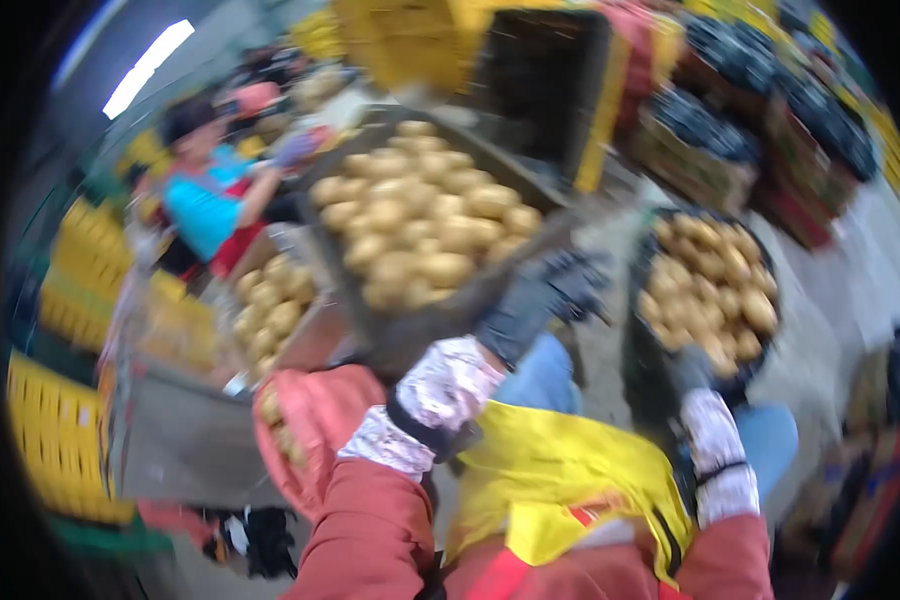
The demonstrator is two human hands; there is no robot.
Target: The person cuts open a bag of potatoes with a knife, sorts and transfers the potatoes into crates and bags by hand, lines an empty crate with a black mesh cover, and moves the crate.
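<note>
My left hand (545, 300), in a dark grey glove, reaches to the right with its fingers stretched out and nothing visible in them. It is at the near right corner of a dark crate (345, 285) heaped with potatoes (425, 215). My right hand (690, 370), gloved too, grips the near rim of a black bucket (642, 350). More potatoes (710, 285) fill that bucket. Motion blurs both hands, and the right fingers are partly hidden at the rim.
Left of the crate, a box (310, 335) holds potatoes beside a pink mesh bag (320, 420). A person in a blue shirt (205, 205) works at the far left. Yellow crates (55, 430) stand at left; cartons with black plastic (700, 150) stand at back right.
</note>
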